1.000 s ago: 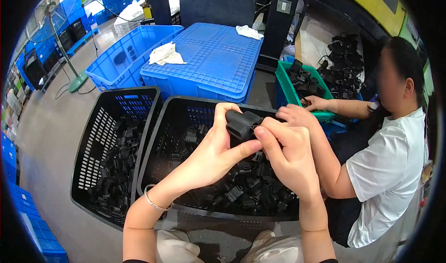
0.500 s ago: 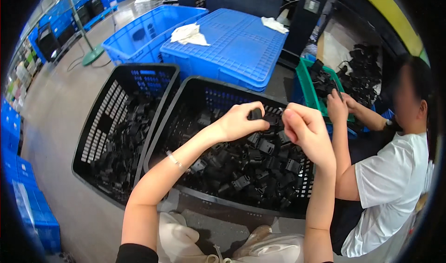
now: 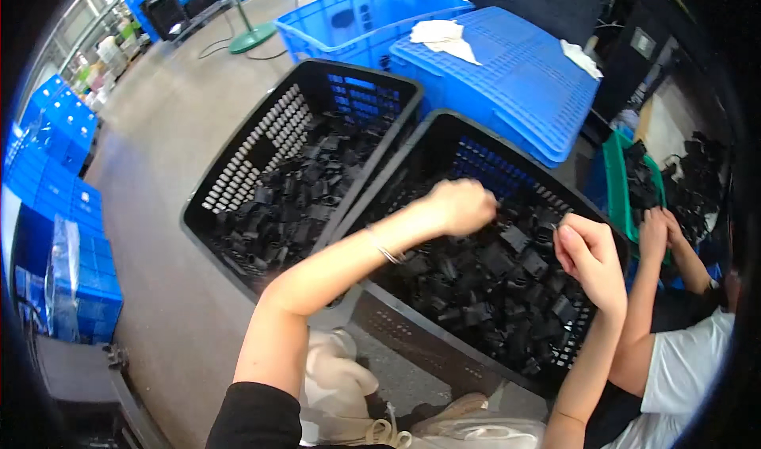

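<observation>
My left hand (image 3: 464, 206) is closed and slightly blurred above the right-hand black basket (image 3: 379, 181). Whatever its fingers hold is hidden from here. Over the same basket's right side, my right hand (image 3: 593, 260) is curled into a pinch, its contents too small or covered to make out. Below both hands lies a heap of small black plastic parts (image 3: 476, 314). A second black perforated basket (image 3: 208, 203) stands close on the left, with similar black parts (image 3: 289, 199) in it.
A blue lidded bin (image 3: 515, 76) with white cloths (image 3: 445, 38) on top stands behind the baskets, beside an open blue crate (image 3: 361, 41). At right, a co-worker's hands (image 3: 662, 231) are at a green tray (image 3: 622, 183). Blue crates (image 3: 83, 282) are stacked at left.
The view has swung left, so the baskets sit farther right in the picture. Half a second ago a black part showed in my left hand; now the fist hides it.
</observation>
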`<state>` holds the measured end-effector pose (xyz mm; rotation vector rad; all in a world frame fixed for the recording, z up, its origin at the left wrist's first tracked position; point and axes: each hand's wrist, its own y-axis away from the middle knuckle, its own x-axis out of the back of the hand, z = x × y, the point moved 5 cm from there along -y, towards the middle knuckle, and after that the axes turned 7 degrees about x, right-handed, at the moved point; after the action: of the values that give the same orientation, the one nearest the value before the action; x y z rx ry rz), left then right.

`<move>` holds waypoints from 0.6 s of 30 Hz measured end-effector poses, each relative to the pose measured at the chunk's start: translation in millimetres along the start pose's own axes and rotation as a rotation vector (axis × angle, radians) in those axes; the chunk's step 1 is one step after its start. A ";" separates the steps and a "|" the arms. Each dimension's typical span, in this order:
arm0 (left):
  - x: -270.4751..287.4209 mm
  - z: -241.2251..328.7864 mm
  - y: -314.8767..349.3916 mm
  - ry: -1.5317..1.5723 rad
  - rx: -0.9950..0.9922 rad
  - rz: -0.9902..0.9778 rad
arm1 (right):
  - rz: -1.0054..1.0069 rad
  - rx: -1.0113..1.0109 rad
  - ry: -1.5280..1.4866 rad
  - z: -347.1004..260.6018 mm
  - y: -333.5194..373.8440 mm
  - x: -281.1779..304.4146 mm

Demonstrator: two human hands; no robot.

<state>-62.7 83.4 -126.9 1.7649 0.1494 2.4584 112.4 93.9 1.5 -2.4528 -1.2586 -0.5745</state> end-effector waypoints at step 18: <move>-127.5 -355.4 195.0 -0.644 1.106 0.340 | -0.152 -0.031 0.214 18.4 -18.7 -19.4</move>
<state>-365.5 -133.5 -331.5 3.0876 1.4504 1.8789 90.5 99.3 -22.1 -2.2601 -1.3626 -0.8770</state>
